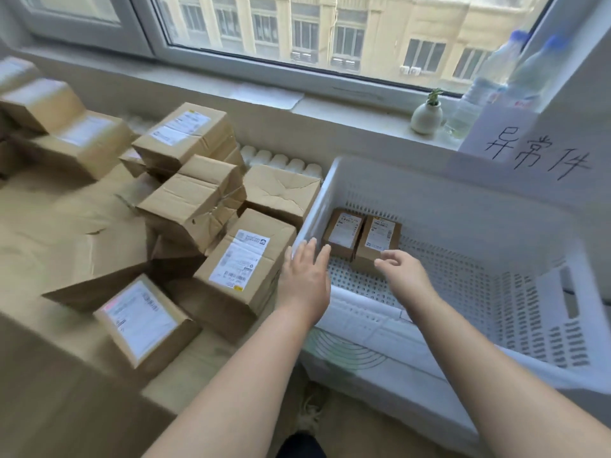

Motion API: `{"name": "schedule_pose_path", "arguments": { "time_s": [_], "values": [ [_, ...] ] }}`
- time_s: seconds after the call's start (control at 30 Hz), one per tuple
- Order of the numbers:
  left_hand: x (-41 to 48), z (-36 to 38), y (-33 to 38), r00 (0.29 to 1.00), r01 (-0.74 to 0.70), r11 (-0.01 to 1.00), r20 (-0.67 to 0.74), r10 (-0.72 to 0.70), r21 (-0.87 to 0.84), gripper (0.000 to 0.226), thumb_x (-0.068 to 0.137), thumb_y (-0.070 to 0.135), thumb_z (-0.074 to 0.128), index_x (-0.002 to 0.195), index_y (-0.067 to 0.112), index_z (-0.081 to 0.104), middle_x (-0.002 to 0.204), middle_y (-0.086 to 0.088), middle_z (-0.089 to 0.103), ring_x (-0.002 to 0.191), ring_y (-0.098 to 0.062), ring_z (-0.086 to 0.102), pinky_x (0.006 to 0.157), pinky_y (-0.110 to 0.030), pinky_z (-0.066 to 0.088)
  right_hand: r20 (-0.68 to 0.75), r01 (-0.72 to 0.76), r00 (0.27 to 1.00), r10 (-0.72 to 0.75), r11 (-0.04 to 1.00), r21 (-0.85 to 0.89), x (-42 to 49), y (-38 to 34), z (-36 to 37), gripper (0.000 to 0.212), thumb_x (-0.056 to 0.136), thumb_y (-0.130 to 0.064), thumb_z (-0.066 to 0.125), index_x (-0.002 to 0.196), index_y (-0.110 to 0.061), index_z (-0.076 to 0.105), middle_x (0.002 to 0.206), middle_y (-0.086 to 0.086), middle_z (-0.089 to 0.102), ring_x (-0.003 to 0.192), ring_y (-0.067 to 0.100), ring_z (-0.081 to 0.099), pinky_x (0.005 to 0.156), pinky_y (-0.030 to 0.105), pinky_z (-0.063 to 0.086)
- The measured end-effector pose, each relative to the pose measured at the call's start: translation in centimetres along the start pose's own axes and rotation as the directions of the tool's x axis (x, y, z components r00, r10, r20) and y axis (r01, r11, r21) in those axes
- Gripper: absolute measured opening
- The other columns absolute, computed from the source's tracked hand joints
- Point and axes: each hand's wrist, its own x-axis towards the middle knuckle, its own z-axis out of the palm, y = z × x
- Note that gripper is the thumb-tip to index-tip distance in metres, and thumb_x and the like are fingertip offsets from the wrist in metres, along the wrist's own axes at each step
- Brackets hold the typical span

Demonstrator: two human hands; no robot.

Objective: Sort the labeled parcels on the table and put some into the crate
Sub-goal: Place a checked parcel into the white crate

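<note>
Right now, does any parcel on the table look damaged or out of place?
Yes. The tilted parcel mid-table is creased and dented; the crumpled parcel behind it, beside the crate, has a wrinkled top.

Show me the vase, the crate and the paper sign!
vase (426,118): head view, its round belly.
crate (429,190): head view, its far wall.
paper sign (529,153): head view, its middle, on the writing.

Brown cardboard labelled parcels (244,269): two are counted in white perforated plastic crate (429,190), about ten on table (39,206) | clear plastic bottles (479,90): two | white ceramic vase (426,117): one
</note>
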Motion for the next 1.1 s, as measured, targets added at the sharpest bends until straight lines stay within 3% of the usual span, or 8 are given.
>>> {"name": "schedule_pose_path", "arguments": {
  "time_s": [0.07, 0.17, 0.23, 0.43, 0.57, 0.8, 0.9, 1.1],
  "values": [
    [-3.1, -0.7, -1.7, 0.999, 0.044, 0.999, -0.012, -0.044, 0.008, 0.058, 0.108, 0.026, 0.034, 0.162, 0.021, 0.014, 0.170, -0.009, 0.007, 0.158, -0.025, 0.000, 0.126, -0.042, -0.006, 0.023, 0.068, 0.997, -0.067, 0.997, -0.023, -2.6, -0.7, 0.9, 0.040, 0.105, -0.025, 0.054, 0.143, -0.014, 0.053, 0.141, 0.008, 0.056, 0.115, 0.022, 0.056, 0.090, 0.034, 0.043],
    [-6.8, -2.0, -4.8, 0.986, 0.148, 0.988, -0.063, -0.151, -0.051, 0.055, 0.106, 0.025, 0.038, 0.159, 0.022, 0.021, 0.168, -0.006, 0.016, 0.157, -0.023, 0.008, 0.127, -0.042, -0.001, 0.050, 0.144, 0.989, -0.141, 0.988, -0.064, -5.8, -2.2, 3.1, 0.039, 0.104, -0.026, 0.054, 0.142, -0.017, 0.054, 0.136, 0.005, 0.059, 0.093, 0.011, 0.057, 0.070, 0.028, 0.046],
    [-8.8, -3.0, -7.2, 0.968, 0.233, 0.969, -0.080, -0.239, -0.085, 0.054, 0.107, 0.026, 0.037, 0.159, 0.022, 0.022, 0.168, -0.006, 0.018, 0.156, -0.022, 0.010, 0.127, -0.041, 0.003, 0.068, 0.180, 0.982, -0.175, 0.980, -0.085, -7.5, -3.1, 4.9, 0.039, 0.103, -0.026, 0.055, 0.142, -0.018, 0.055, 0.133, 0.003, 0.061, 0.090, 0.010, 0.058, 0.068, 0.028, 0.047],
    [-14.0, -5.8, -15.9, 0.914, 0.369, 0.915, -0.112, -0.389, -0.163, 0.055, 0.108, 0.025, 0.036, 0.161, 0.022, 0.020, 0.170, -0.005, 0.013, 0.157, -0.022, 0.008, 0.128, -0.040, 0.006, 0.146, 0.249, 0.962, -0.233, 0.963, -0.106, -12.2, -6.8, 13.5, 0.039, 0.101, -0.027, 0.059, 0.139, -0.018, 0.056, 0.133, 0.004, 0.062, 0.111, 0.018, 0.059, 0.084, 0.032, 0.049],
    [-17.2, -8.1, -23.6, 0.889, 0.415, 0.893, -0.132, -0.439, -0.174, 0.054, 0.107, 0.020, 0.036, 0.160, 0.021, 0.025, 0.168, -0.006, 0.018, 0.156, -0.021, 0.012, 0.126, -0.038, 0.009, 0.191, 0.289, 0.946, -0.261, 0.947, -0.141, -15.1, -9.6, 21.5, 0.038, 0.101, -0.030, 0.059, 0.137, -0.021, 0.058, 0.134, 0.003, 0.063, 0.113, 0.018, 0.059, 0.091, 0.034, 0.049],
    [-22.5, -11.0, -36.7, 0.907, 0.409, 0.891, -0.022, -0.421, -0.197, 0.054, 0.108, 0.027, 0.039, 0.160, 0.020, 0.026, 0.168, -0.006, 0.019, 0.155, -0.023, 0.015, 0.125, -0.038, 0.015, 0.224, 0.246, 0.950, -0.215, 0.962, -0.116, -20.3, -13.1, 35.3, 0.040, 0.100, -0.027, 0.060, 0.139, -0.020, 0.058, 0.135, 0.003, 0.062, 0.120, 0.020, 0.059, 0.103, 0.041, 0.049],
    [-23.3, -11.9, -40.3, 0.910, 0.410, 0.891, 0.019, -0.415, -0.196, 0.054, 0.107, 0.026, 0.039, 0.159, 0.020, 0.027, 0.168, -0.006, 0.021, 0.154, -0.023, 0.017, 0.124, -0.037, 0.017, 0.224, 0.220, 0.956, -0.191, 0.969, -0.112, -21.4, -13.8, 38.8, 0.038, 0.098, -0.026, 0.060, 0.136, -0.022, 0.059, 0.132, 0.000, 0.063, 0.118, 0.020, 0.060, 0.094, 0.033, 0.047],
    [-20.7, -12.6, -44.6, 0.923, 0.385, 0.898, 0.081, -0.376, -0.214, 0.054, 0.107, 0.024, 0.041, 0.159, 0.019, 0.029, 0.167, -0.005, 0.023, 0.153, -0.024, 0.021, 0.123, -0.038, 0.019, 0.208, 0.186, 0.966, -0.157, 0.974, -0.132, -19.3, -16.3, 43.1, 0.042, 0.099, -0.024, 0.059, 0.140, -0.016, 0.057, 0.136, 0.007, 0.061, 0.123, 0.022, 0.058, 0.107, 0.037, 0.046]
  ]
}}
